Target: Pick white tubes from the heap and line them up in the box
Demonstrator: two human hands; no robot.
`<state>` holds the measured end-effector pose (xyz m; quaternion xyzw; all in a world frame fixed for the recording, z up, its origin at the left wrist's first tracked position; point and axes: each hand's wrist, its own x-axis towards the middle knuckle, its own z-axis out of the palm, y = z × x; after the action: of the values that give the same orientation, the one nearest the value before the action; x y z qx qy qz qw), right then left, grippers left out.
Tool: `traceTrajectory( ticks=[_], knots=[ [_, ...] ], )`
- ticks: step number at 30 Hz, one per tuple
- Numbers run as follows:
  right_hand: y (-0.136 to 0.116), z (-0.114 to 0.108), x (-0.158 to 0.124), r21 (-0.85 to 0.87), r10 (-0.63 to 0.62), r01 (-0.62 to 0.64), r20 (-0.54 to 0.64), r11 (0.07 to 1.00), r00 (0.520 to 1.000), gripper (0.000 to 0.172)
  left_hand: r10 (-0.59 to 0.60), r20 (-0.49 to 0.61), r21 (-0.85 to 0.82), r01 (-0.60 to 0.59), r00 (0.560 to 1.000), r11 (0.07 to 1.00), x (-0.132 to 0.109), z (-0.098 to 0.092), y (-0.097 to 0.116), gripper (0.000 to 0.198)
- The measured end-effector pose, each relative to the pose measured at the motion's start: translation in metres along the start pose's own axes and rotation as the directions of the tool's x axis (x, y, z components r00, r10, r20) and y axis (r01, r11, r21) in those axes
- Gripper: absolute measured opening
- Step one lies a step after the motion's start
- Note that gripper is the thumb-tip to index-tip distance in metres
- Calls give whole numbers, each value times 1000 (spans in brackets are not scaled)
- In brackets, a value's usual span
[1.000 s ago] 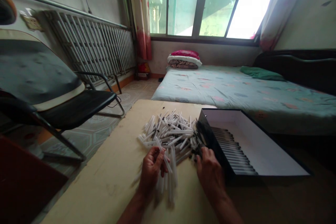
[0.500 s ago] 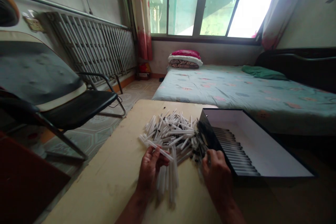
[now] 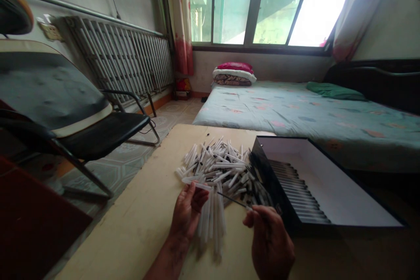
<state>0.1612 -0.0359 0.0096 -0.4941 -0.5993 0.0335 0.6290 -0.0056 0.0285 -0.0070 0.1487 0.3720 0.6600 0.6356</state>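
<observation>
My left hand pinches a translucent white pen barrel between thumb and fingers, its length lying nearly level over the table. Opposite it, my right hand grips a thin dark pen refill, whose tip points left toward the barrel; a small gap separates the two. Beyond both hands spreads a loose heap of white pen barrels mixed with black caps and dark parts. Several longer white tubes lie side by side on the table, partly behind my left hand.
At right, an open dark box with a white inside holds a row of pens. The pale table carries everything. A bed stands beyond it, and a black chair is at left.
My right hand has moved away from the dark parts beside the box, nearer to me, and a refill now shows in it. My left hand still holds the barrel. The view has shifted slightly.
</observation>
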Motion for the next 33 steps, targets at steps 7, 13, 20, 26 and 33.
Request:
traceTrajectory(
  ticks=[7,13,20,26,33],
  knots=[
    [2,2,-2,26,26,-26,20,999,999,10,4,74,30,-6,997,1000,-1,0,-2,13],
    [-1,6,-2,52,122,-124,42,991,992,10,22,184,77,-37,983,996,-4,0,-2,18],
    [8,19,-10,159,122,-165,248,973,961,20,-158,284,57,148,946,987,-9,3,-10,15],
    [51,5,5,-259,159,-121,133,958,978,20,-226,32,-266,226,974,937,-4,2,1,32],
    [68,-1,7,-599,228,52,382,799,895,16,-251,14,-310,243,968,919,-2,4,3,35]
  ],
)
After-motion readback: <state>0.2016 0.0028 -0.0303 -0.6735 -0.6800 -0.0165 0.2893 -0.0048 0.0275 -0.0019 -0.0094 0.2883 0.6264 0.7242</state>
